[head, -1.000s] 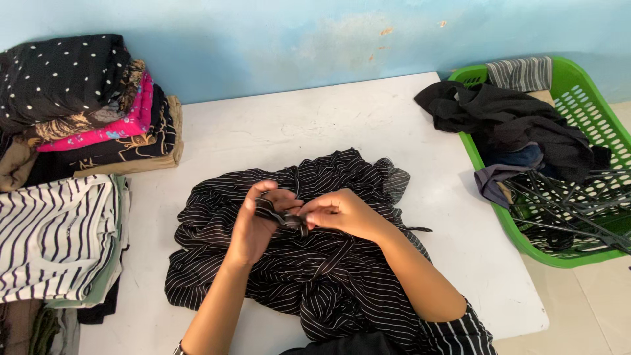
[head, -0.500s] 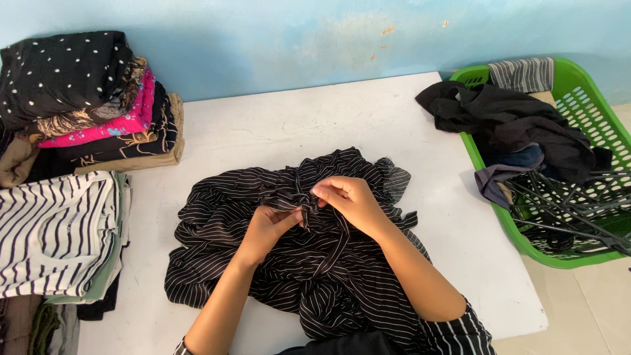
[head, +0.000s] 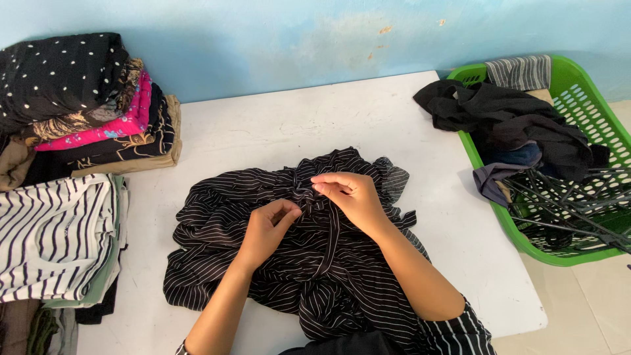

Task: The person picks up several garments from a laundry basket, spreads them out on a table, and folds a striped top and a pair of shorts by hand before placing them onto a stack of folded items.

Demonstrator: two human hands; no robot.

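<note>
A crumpled black garment with thin white stripes (head: 217,217) lies in the middle of the white table (head: 276,125). My left hand (head: 266,227) rests on it, fingers pinching a fold of the cloth near the garment's centre. My right hand (head: 348,197) sits just to the right, fingertips closed on a narrow striped strap or tie of the same garment. The two hands nearly touch above the knotted part.
A stack of folded clothes (head: 85,105), dotted black, pink and brown, stands at the back left. A folded white top with black stripes (head: 56,236) lies below it. A green plastic basket (head: 578,98) with dark clothes and black hangers (head: 572,204) sits at the right edge.
My left hand has lowered from an upright, raised pose onto the cloth. My right hand shifted slightly up and away from me along the strap, which now lies flatter.
</note>
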